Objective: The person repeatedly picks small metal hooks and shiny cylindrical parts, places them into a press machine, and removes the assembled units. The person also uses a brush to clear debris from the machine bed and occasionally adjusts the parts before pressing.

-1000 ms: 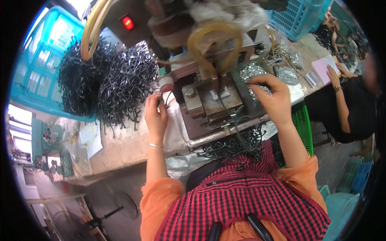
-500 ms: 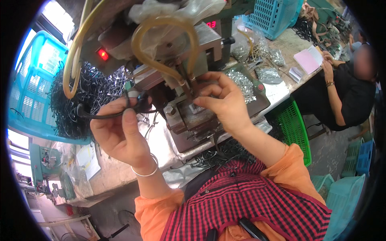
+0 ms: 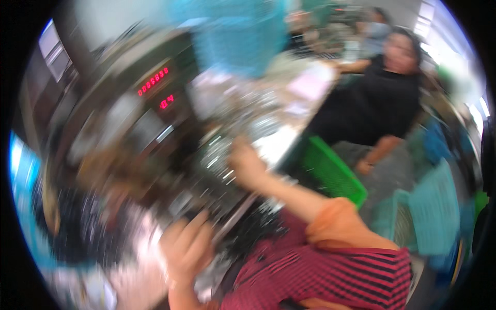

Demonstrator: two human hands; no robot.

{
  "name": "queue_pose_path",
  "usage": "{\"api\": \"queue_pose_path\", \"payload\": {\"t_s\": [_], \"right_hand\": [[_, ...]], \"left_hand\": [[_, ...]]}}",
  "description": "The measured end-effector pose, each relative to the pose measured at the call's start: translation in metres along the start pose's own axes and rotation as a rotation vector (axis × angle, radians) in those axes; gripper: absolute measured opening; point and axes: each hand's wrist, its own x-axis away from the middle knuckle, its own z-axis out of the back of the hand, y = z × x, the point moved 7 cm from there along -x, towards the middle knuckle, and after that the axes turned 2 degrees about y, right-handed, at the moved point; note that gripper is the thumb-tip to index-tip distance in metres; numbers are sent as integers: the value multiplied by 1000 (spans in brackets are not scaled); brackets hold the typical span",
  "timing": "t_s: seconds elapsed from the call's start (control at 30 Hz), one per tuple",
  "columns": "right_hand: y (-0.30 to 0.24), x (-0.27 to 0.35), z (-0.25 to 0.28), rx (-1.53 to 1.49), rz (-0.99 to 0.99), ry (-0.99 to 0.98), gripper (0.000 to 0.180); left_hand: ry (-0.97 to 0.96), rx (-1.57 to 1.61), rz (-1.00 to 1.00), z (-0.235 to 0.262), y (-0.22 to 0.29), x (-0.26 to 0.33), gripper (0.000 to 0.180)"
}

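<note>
The whole view is smeared by motion. My right hand [image 3: 248, 163] is at the edge of a heap of small silver metal pieces [image 3: 213, 155] on the right side of a press machine [image 3: 182, 120]. Its fingertips blur into the heap, so whether they pinch a piece is hidden. Lower down, my left hand [image 3: 187, 249] is at the front of the press, fingers toward the work area. Blur hides whether it still holds a dark strap-like part.
Red digits glow on the press's display [image 3: 153, 82]. Blue baskets [image 3: 232, 44] stand behind it. A green basket [image 3: 330, 173] is at the right, beside a seated person in black [image 3: 369, 106]. A dark tangled heap [image 3: 72, 222] lies at the left.
The view has swung to the right. My right hand has left the press's tooling for the metal pieces. My left hand has come closer to the press front.
</note>
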Motion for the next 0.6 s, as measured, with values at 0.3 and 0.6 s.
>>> {"api": "queue_pose_path", "payload": {"t_s": [0.3,0.6], "right_hand": [[0,-15,17,-281,-264,87,11],[-21,-16,16,-395,-248,129,9]], "left_hand": [[8,87,91,13,20,-19,22],[183,37,137,5,21,10,24]]}}
